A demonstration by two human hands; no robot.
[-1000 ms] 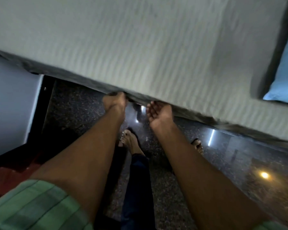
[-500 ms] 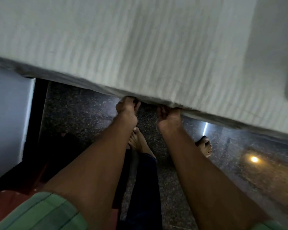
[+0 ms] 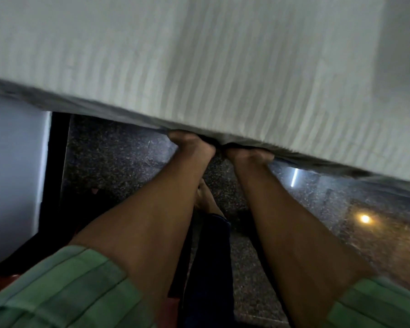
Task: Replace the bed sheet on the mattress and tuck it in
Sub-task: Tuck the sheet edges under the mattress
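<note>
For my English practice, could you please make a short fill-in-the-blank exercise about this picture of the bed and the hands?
1. The bed sheet has a pattern of ___.
2. Both hands reach under the sheet's ___ edge.
3. The person's sleeve is ___ in colour.
4. The left hand and the right hand are ___ each other.

Missing words: stripes; lower; green; beside

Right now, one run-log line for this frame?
step: tucking | left hand: fingers under edge of white striped bed sheet | right hand: same, fingers hidden | side by side | dark speckled floor below
</note>
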